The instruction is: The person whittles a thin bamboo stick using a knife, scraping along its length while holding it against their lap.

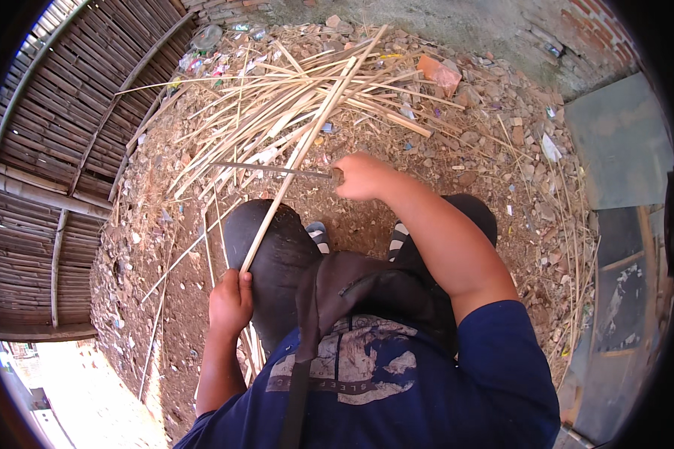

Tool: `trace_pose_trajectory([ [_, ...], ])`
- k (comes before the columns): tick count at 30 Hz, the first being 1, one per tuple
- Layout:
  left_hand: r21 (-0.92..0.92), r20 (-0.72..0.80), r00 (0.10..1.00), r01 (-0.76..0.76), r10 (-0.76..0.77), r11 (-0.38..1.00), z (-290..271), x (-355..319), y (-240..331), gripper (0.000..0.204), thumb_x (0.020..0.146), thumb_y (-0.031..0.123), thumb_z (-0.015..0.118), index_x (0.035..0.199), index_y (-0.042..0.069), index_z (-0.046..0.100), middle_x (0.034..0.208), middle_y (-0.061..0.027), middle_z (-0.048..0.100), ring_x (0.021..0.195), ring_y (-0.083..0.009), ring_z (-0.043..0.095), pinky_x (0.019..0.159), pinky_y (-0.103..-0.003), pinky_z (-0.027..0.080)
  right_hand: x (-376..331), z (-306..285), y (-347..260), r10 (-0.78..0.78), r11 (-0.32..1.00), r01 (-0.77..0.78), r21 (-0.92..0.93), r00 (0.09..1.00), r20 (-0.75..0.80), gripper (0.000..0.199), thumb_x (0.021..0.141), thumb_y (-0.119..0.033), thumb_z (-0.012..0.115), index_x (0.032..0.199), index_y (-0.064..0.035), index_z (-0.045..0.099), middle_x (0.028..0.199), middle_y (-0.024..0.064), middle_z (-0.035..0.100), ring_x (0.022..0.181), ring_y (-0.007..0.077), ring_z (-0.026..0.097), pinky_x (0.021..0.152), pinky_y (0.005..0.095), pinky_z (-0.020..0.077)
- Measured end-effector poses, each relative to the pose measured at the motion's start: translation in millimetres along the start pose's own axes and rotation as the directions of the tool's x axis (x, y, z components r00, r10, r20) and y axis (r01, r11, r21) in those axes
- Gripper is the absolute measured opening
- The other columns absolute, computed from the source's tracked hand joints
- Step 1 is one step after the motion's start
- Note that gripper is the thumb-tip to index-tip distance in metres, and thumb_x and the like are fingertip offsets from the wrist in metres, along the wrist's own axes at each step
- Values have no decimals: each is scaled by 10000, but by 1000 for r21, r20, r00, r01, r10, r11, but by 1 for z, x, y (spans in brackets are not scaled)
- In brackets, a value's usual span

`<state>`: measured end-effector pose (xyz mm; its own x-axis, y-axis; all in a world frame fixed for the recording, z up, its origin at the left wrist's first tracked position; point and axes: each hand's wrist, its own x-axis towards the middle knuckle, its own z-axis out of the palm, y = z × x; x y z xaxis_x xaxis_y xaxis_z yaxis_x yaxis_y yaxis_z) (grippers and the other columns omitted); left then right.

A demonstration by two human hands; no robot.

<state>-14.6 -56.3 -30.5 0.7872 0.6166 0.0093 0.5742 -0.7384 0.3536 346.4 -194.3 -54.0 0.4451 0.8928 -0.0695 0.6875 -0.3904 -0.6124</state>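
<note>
At the far left stands a wall of dark slats (75,90). Near the person's left leg, a few thin loose strips (155,340) lie on the ground (131,284). The left hand (232,301) has its grip closed, thumb and fingers pinching the near end of a long pale strip (314,131). That strip slants up and away over the left knee (266,224), its far part above a heap of similar strips (277,112). A thin blade (251,166) lies across it just beyond the knee; whether the edge is biting cannot be told. The right hand (363,178) is curled tight around the blade's handle.

As for progress, the held strip looks to be midway through being worked: it appears whole along its length, with no clear cut visible. The heap holds many separate lengths, but which are finished and which wait their turn is impossible to tell. Farther right, beyond a reddish brick chunk (439,75), more slender strips (573,247) lie near a grey panel (618,142).
</note>
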Motion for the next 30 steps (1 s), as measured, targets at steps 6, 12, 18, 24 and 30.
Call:
trace_pose_trajectory([
  [6, -11, 17, 999, -31, 31, 999, 1, 2, -3, 322, 1056, 316, 531, 894, 38, 539, 755, -274, 647, 715, -505, 635, 631, -588, 477, -2, -11, 13, 51, 987, -34, -158, 993, 108, 218, 716, -187, 662, 878, -62, 736, 860, 205, 714, 867, 400, 701, 766, 497, 561],
  [12, -35, -9, 1000, -3, 3, 999, 2, -2, -8, 320, 1056, 307, 532, 887, 36, 544, 745, -274, 643, 709, -503, 631, 631, -586, 477, -9, -7, -17, -18, 999, 16, -28, 998, -60, 256, 723, -194, 665, 918, -58, 760, 883, 221, 715, 882, 400, 703, 772, 492, 559],
  [18, -21, 7, 1000, 22, -22, 1000, 4, 7, 3, 326, 1059, 320, 529, 907, 32, 547, 754, -280, 646, 722, -513, 629, 649, -598, 474, 9, -2, 20, 100, 981, -63, -185, 976, 194, 380, 738, -186, 665, 1093, -68, 729, 961, 205, 726, 931, 387, 702, 824, 464, 572],
  [24, -10, -9, 997, 71, -72, 997, 4, -4, -6, 341, 1061, 339, 524, 906, 36, 545, 762, -279, 652, 743, -517, 635, 652, -601, 478, -14, -5, -46, -50, 988, 55, -146, 998, 37, 262, 754, -187, 661, 974, -76, 749, 936, 193, 729, 902, 390, 706, 804, 480, 564],
  [30, 26, -14, 1000, 21, -20, 999, -1, 6, -1, 327, 1062, 331, 523, 920, 36, 536, 728, -270, 640, 704, -511, 632, 630, -590, 480, 9, -23, 36, 206, 977, -209, -51, 977, -59, 255, 782, -202, 654, 985, -81, 749, 953, 213, 730, 893, 401, 705, 822, 476, 564],
])
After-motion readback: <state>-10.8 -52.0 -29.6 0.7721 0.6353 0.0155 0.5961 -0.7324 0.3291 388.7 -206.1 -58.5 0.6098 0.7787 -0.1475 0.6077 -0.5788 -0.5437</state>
